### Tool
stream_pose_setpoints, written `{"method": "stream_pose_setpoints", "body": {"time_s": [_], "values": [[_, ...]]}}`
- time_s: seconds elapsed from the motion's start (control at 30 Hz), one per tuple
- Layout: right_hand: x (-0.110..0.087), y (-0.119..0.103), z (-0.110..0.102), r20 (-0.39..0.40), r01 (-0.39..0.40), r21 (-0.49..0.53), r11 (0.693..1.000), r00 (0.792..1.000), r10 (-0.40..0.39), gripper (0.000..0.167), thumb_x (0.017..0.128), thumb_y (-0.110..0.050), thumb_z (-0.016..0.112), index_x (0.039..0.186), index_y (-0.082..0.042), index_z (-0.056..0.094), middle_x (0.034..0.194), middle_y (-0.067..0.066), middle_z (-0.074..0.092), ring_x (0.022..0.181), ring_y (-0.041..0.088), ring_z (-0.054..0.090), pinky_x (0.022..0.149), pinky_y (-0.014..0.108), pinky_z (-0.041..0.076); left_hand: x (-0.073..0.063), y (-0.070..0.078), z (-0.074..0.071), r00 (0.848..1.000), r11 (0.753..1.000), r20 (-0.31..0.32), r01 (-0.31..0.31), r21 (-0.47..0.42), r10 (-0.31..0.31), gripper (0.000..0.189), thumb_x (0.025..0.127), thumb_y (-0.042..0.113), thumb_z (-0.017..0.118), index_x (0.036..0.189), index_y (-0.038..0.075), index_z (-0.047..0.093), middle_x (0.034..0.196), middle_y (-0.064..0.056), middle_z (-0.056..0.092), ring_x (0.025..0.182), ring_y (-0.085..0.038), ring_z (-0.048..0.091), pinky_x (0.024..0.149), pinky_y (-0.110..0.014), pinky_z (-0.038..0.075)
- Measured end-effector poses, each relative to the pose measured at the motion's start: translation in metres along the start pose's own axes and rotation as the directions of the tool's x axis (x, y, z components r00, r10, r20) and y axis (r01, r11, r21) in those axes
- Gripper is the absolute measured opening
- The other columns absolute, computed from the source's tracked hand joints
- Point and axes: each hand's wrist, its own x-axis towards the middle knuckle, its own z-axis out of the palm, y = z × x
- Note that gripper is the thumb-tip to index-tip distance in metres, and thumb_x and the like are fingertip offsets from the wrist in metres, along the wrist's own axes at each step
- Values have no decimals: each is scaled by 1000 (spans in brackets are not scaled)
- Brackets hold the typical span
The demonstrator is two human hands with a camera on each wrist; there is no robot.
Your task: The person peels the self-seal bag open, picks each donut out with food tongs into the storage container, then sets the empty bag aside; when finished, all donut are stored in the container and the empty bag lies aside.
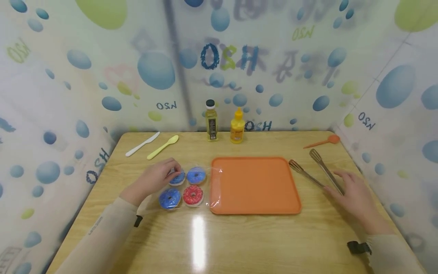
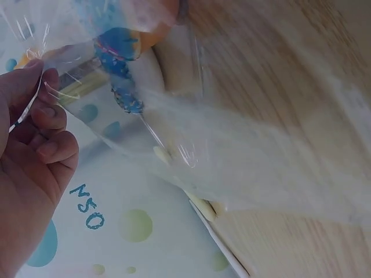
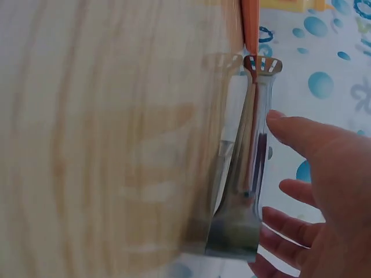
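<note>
On the table (image 1: 239, 243), just left of the orange tray (image 1: 254, 186), lies a clear bag (image 1: 183, 186) holding 4 donuts (image 1: 193, 195): 3 with blue icing, 1 with red, all dotted with sprinkles. The shiny film overlaps the tray's left edge. Right of the tray, steel tongs (image 1: 329, 174) spread their 2 arms, each ending in a slotted head.

From the head view, the back of the left hand (image 1: 156, 177) covers its grasp; the left wrist view reveals thumb and forefinger pinching the film, the other fingers curled. The right wrist view shows the right hand (image 1: 356, 199) with loose fingers just beside the tongs, thumb spread apart from them, not clasping anything; whether the fingertips touch the metal I cannot tell.

The left forearm slants in from the lower left, the right from the lower right.
</note>
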Motion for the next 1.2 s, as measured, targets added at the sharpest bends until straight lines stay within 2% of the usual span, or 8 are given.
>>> {"method": "stream_pose_setpoints", "body": {"time_s": [0.17,0.37,0.57,0.73,0.87,1.1,1.2], "values": [[-3,10,0,92,-43,-42,998,995,47,91,94,-55,71,147,12,41,137,43,44,120,62,44,95,74,37,-1,0,0,1000,1000,11,10,-2,-10,6,100,14,70,104,18,68,100,6,67,89,-10,64,78,-35,56],[-2,15,0,195,-65,-30,997,978,69,101,94,-60,69,151,14,32,133,42,49,111,57,54,86,70,47,-3,0,0,1000,1000,13,16,-4,-16,5,99,15,70,102,18,68,99,6,66,88,-9,63,77,-35,56],[0,16,-1,243,-76,-14,997,967,77,102,91,-61,71,148,16,36,126,41,55,107,54,59,84,67,49,-1,1,1,1000,1000,5,-4,-4,4,4,99,16,70,102,17,67,97,7,65,85,-8,62,75,-34,55],[1,17,-2,217,-48,4,999,975,46,84,91,-52,76,137,14,51,111,33,64,95,43,64,76,55,53,0,2,0,1000,1000,10,-5,-3,5,5,99,15,70,102,17,67,97,7,65,86,-9,62,76,-34,55],[-1,16,-1,187,-31,23,999,982,27,73,93,-44,76,131,15,54,105,30,65,90,39,63,73,52,52,0,4,-1,1000,1000,24,3,-11,-2,4,100,17,69,102,15,67,98,6,66,88,-9,63,78,-35,55],[-4,15,-2,153,-32,111,993,988,15,64,102,-31,67,136,19,47,119,41,56,106,55,56,82,65,47,0,4,-1,999,1000,32,11,-17,-11,4,100,16,69,103,15,67,99,6,66,88,-9,62,77,-35,55],[-4,12,-2,125,-22,132,991,992,5,61,103,-30,65,137,16,47,123,40,54,108,54,54,82,64,45,1,3,-1,1000,1000,28,7,-14,-6,5,99,13,70,103,16,67,99,5,66,88,-10,62,77,-35,55]]}}
